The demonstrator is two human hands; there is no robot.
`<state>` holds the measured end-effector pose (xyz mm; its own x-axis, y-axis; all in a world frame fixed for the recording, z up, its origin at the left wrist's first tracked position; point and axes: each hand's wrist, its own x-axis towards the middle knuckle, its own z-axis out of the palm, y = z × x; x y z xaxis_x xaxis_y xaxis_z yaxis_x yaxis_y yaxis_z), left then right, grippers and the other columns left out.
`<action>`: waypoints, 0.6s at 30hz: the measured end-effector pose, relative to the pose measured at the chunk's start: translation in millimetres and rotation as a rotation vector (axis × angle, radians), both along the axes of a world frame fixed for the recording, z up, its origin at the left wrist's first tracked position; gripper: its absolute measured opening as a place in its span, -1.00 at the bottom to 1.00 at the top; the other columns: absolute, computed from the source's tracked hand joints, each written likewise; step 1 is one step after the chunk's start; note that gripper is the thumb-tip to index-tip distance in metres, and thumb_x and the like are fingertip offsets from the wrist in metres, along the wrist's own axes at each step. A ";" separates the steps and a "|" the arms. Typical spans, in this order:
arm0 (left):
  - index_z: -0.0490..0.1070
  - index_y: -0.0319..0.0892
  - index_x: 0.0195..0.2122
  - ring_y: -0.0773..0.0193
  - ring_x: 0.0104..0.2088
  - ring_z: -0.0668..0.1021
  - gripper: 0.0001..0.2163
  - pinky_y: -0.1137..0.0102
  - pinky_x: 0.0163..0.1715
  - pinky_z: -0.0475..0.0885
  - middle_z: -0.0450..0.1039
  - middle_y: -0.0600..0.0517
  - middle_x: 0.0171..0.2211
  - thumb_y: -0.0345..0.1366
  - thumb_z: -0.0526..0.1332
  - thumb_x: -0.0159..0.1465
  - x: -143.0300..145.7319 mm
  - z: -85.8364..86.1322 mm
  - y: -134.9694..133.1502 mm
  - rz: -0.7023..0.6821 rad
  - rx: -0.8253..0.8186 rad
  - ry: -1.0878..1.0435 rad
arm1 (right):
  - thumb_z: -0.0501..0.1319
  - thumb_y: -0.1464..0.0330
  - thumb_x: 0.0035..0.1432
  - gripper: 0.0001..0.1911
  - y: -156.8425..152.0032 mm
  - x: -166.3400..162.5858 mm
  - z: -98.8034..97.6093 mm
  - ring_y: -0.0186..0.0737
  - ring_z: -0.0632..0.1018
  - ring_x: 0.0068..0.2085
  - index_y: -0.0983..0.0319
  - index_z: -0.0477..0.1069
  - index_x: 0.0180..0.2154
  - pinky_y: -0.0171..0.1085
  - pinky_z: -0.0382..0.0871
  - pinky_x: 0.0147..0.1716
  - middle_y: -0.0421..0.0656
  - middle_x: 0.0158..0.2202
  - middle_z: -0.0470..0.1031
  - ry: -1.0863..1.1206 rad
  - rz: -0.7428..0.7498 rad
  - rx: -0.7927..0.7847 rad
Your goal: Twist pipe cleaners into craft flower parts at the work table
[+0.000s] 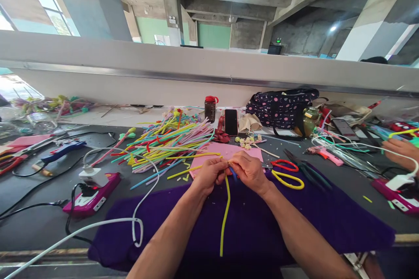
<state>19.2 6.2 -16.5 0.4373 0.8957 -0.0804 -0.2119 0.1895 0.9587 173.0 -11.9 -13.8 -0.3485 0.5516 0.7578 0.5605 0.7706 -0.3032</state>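
My left hand and my right hand meet in front of me above the purple cloth. Both have closed fingers, pinching at the upper end of a yellow pipe cleaner, which hangs down between my wrists. A dark blue thing pokes out under my right fingers; its kind is hidden. Behind my hands lies a pink sheet with short yellow-green cut bits at its left. Scissors with red and yellow handles and dark pliers rest right of my right hand.
A pile of coloured pipe cleaners lies back left. Power strips with cables sit left and right. A blue glue gun, a red-capped bottle, a phone and a patterned bag stand around. Another person's hand shows far right.
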 end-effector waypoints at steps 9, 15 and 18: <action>0.30 -0.28 -0.63 0.56 -0.83 0.12 -0.78 0.57 -0.82 -0.07 0.20 0.14 -0.80 -0.23 0.17 0.04 -1.2 5.8 -2.7 -0.029 0.050 -0.043 | 0.11 0.43 0.10 -0.90 -1.4 -1.5 3.6 -0.26 0.45 -0.26 0.22 0.38 -0.32 -0.29 0.34 -0.29 -0.11 -0.33 0.41 0.158 0.035 -0.089; 0.30 -0.28 -0.61 0.57 -0.81 0.14 -0.78 0.58 -0.83 -0.07 0.24 0.13 -0.74 -0.22 0.19 0.04 -1.5 8.3 -3.7 -0.027 0.038 -0.075 | 0.14 0.43 0.07 -0.89 -3.5 -1.0 4.4 -0.30 0.42 -0.35 0.20 0.41 -0.32 -0.34 0.30 -0.45 -0.13 -0.32 0.37 0.214 0.053 -0.145; 0.29 -0.28 -0.62 0.57 -0.80 0.15 -0.75 0.58 -0.82 -0.06 0.24 0.13 -0.73 -0.20 0.18 0.06 -1.8 8.7 -4.0 -0.046 0.020 -0.103 | 0.14 0.44 0.06 -0.84 -4.4 0.9 4.3 -0.32 0.41 -0.36 0.19 0.42 -0.27 -0.33 0.30 -0.45 -0.11 -0.28 0.36 0.188 0.061 -0.129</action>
<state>17.4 2.1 -7.8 0.4829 0.8755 -0.0157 -0.3009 0.1827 0.9360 173.9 -16.4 -9.5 -0.2435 0.6303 0.7372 0.4385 0.7495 -0.4959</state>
